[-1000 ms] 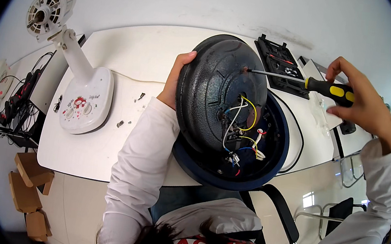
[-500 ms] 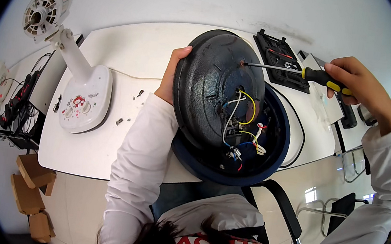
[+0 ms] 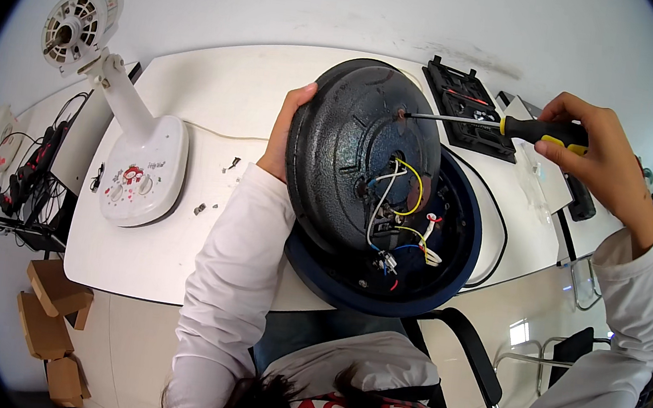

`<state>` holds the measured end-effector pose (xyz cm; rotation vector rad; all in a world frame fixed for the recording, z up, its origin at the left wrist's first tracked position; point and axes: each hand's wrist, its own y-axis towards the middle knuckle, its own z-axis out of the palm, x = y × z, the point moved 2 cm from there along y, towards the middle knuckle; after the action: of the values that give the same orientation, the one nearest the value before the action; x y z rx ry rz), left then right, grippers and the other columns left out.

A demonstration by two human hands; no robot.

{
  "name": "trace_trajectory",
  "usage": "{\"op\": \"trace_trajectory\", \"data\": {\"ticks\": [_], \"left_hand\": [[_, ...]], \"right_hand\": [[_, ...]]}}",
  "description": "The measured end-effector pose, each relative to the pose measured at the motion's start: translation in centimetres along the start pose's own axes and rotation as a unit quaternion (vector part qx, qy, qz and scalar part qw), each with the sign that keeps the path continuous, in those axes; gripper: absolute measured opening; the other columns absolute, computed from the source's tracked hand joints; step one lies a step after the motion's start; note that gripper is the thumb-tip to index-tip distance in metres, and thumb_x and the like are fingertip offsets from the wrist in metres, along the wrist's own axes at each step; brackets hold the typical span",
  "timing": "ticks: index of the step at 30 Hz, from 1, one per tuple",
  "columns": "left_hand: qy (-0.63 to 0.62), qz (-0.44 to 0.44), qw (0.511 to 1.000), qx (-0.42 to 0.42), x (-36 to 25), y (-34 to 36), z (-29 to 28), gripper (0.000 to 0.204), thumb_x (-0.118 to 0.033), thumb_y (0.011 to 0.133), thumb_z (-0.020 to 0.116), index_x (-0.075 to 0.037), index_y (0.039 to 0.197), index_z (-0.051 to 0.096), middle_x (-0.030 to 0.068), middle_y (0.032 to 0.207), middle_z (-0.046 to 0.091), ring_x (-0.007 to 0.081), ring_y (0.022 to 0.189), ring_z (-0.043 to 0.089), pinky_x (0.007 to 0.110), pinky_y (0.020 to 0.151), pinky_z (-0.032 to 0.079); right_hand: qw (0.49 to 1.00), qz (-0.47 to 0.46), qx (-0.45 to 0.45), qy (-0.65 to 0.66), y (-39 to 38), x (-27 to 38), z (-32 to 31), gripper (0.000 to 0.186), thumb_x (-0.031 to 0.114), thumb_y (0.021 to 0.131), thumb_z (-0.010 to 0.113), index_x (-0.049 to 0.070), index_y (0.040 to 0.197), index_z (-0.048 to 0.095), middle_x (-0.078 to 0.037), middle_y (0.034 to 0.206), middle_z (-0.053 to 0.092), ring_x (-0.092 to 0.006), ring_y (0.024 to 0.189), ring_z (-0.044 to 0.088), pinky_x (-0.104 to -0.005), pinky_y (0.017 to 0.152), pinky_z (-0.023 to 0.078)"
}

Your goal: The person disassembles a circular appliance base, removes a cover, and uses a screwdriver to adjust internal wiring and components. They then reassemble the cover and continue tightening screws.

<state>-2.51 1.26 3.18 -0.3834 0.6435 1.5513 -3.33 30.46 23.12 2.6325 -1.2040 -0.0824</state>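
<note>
My left hand [image 3: 280, 130] grips the left edge of a round black metal pan [image 3: 333, 148], which stands tilted with its underside toward me. My right hand [image 3: 603, 147] is closed on the black and yellow handle of a screwdriver [image 3: 457, 120]. The screwdriver's tip meets a small rusty spot high on the pan's underside. Yellow, white and blue wires [image 3: 422, 191] run from the pan's middle down into a round dark blue base [image 3: 469, 244] beneath it. Whether a screw sits under the tip is too small to tell.
A white fan body without blades [image 3: 144, 167] stands on the left of the white table [image 3: 253, 67]. Small dark metal bits [image 3: 199, 209] lie near it. A black tool case [image 3: 467, 99] lies open at the back right. Cardboard boxes [image 3: 47, 321] sit on the floor, and a chair armrest [image 3: 474, 354] is close by.
My right hand has shifted its grip on the screwdriver handle, with the thumb now along its lower side and the wrist lower. The tip stays at the same spot; the pan is held in place.
</note>
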Motion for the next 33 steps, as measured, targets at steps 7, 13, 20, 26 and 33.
{"op": "trace_trajectory", "data": {"ticks": [7, 13, 20, 26, 33], "left_hand": [[-0.019, -0.001, 1.000, -0.012, 0.0, 0.7, -1.4, 0.056, -0.049, 0.094, 0.052, -0.002, 0.122, 0.063, 0.0149, 0.110, 0.071, 0.0253, 0.092, 0.071, 0.037, 0.079, 0.059], [-0.015, 0.003, 1.000, -0.008, 0.0, 0.8, -1.8, 0.056, -0.049, 0.094, 0.051, -0.002, 0.121, 0.064, 0.0148, 0.109, 0.071, 0.0253, 0.090, 0.071, 0.037, 0.078, 0.060], [-0.036, -0.016, 0.999, 0.014, -0.1, 0.8, -1.7, 0.057, -0.051, 0.094, 0.051, -0.002, 0.120, 0.064, 0.0156, 0.109, 0.071, 0.0256, 0.090, 0.071, 0.037, 0.079, 0.060], [-0.031, -0.016, 0.999, 0.006, 0.0, 0.8, -2.1, 0.055, -0.049, 0.095, 0.051, -0.002, 0.121, 0.064, 0.0151, 0.110, 0.071, 0.0253, 0.091, 0.071, 0.037, 0.078, 0.060], [-0.022, -0.002, 1.000, 0.017, -0.1, 0.9, -2.2, 0.053, -0.047, 0.095, 0.051, -0.003, 0.121, 0.064, 0.0153, 0.110, 0.071, 0.0257, 0.091, 0.071, 0.037, 0.078, 0.061]], "right_hand": [[0.986, 0.109, 0.064, 0.110, 0.1, 0.3, 0.3, 0.027, 0.017, 0.085, 0.075, 0.004, 0.102, 0.058, -0.007, 0.079, 0.063, -0.0132, 0.075, 0.059, -0.0283, 0.068, 0.045], [0.995, -0.097, 0.006, 0.000, -0.4, -0.4, 1.0, 0.043, 0.005, 0.073, 0.082, 0.006, 0.107, 0.056, -0.008, 0.094, 0.064, -0.0208, 0.086, 0.063, -0.0308, 0.084, 0.051], [0.997, -0.050, -0.034, -0.040, -0.3, 0.1, 0.4, 0.028, 0.012, 0.082, 0.077, 0.003, 0.101, 0.059, -0.008, 0.086, 0.066, -0.0186, 0.076, 0.062, -0.0292, 0.075, 0.052], [0.998, 0.026, -0.012, 0.061, 0.2, 1.1, 0.3, 0.031, 0.037, 0.094, 0.067, 0.008, 0.102, 0.060, -0.006, 0.063, 0.061, -0.0130, 0.063, 0.058, -0.0254, 0.058, 0.044], [0.993, -0.086, -0.039, 0.075, -0.8, 1.0, 0.5, 0.038, 0.013, 0.084, 0.077, 0.006, 0.113, 0.054, -0.008, 0.085, 0.065, -0.0114, 0.073, 0.059, -0.0253, 0.062, 0.045]]}}
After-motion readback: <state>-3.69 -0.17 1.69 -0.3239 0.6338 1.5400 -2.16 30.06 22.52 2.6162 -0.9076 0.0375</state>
